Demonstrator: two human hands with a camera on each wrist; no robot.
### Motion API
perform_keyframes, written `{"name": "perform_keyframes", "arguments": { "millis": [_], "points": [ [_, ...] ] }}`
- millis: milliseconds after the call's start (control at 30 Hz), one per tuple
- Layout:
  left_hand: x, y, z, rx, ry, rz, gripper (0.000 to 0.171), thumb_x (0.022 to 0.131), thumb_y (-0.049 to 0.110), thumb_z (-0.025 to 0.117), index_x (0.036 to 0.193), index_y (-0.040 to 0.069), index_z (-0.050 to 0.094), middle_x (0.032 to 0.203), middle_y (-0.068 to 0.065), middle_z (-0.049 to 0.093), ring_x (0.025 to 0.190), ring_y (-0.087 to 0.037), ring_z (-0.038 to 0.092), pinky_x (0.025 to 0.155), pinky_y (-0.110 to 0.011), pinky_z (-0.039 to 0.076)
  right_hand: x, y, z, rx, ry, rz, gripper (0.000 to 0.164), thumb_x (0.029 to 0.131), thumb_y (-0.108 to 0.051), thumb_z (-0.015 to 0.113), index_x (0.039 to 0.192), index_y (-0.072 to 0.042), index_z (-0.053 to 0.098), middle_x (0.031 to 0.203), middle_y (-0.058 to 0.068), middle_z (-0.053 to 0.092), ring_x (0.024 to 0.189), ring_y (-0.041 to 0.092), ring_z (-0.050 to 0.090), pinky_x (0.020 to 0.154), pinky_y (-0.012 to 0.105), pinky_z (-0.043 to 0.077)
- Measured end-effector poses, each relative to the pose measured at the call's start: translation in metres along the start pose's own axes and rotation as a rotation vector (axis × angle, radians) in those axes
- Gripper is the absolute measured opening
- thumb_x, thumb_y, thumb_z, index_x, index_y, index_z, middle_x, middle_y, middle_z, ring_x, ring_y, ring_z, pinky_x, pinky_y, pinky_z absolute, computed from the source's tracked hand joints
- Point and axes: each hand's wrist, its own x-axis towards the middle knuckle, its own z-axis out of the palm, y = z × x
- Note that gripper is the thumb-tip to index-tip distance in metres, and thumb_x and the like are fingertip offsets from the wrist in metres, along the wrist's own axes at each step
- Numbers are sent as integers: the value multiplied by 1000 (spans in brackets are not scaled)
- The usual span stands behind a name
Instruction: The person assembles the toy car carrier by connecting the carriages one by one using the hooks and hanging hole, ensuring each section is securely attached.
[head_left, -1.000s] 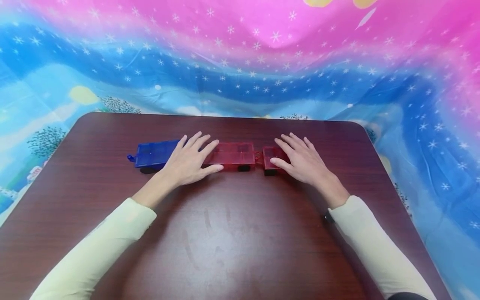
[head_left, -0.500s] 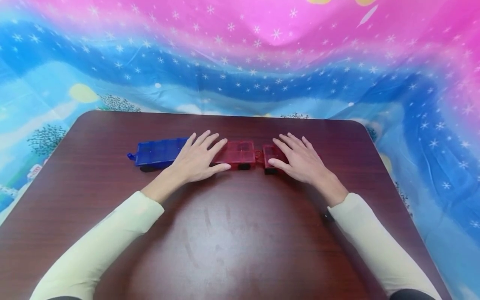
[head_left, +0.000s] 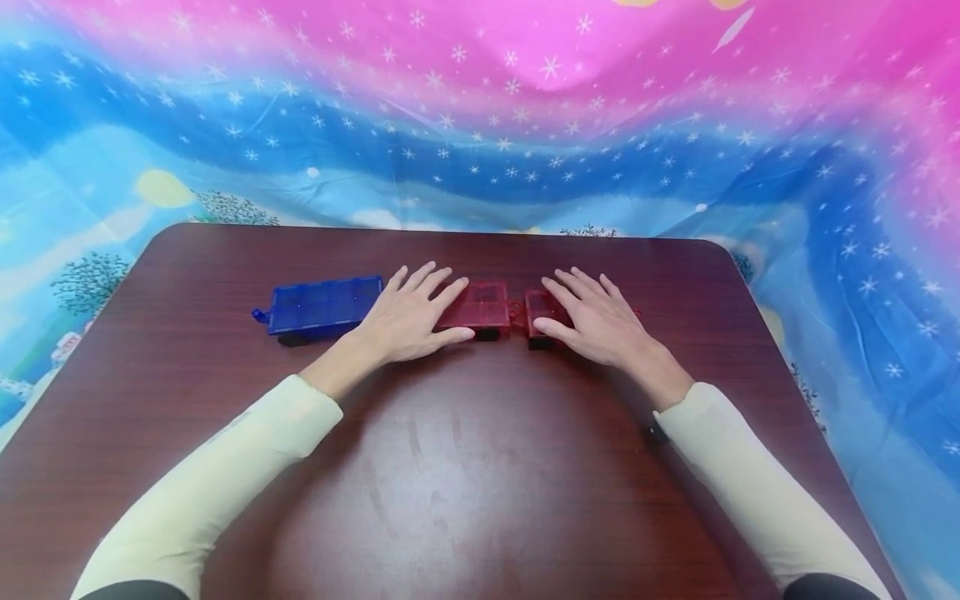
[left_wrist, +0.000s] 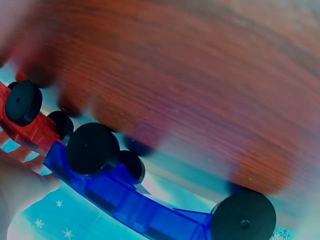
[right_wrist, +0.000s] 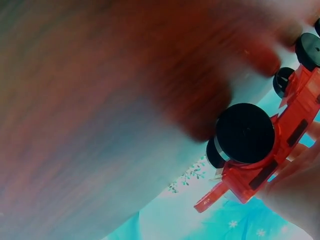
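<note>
Left hand (head_left: 405, 325) and right hand (head_left: 600, 325), in the head view, lie with fingers straight and spread over the middle red car (head_left: 491, 307) and right red car (head_left: 534, 310); whether they press down is unclear. The blue car (head_left: 322, 304) sits left of both on the table (head_left: 450, 500). Since the earlier frames, the left hand has slid rightward, baring more blue; the right hand has barely moved.

Left wrist view: black wheels (left_wrist: 92, 150) suggest easy rolling.

Right wrist view: probably light, stiff, slick plastic, best held by its long sides, sparing the slim tow bar (right_wrist: 211, 197).
</note>
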Motion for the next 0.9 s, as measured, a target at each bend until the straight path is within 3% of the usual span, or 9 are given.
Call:
{"name": "perform_keyframes", "arguments": {
  "millis": [500,900],
  "points": [
    [9,4,5,-7,-41,17,89,93,81,31,162,25,27,164,-10,31,153,-33,17,120,-60,11,5,0,4,-31,-24,-14,83,97,-71,41,162,-20,28,165,13,27,154,35,16,121,60,7],
    [13,1,8,-9,-58,47,89,93,81,31,163,28,25,166,-8,27,154,-33,13,121,-59,5,5,1,12,-74,-3,-107,84,97,-73,40,163,-23,27,164,12,29,152,36,20,120,61,6]
  ]
}}
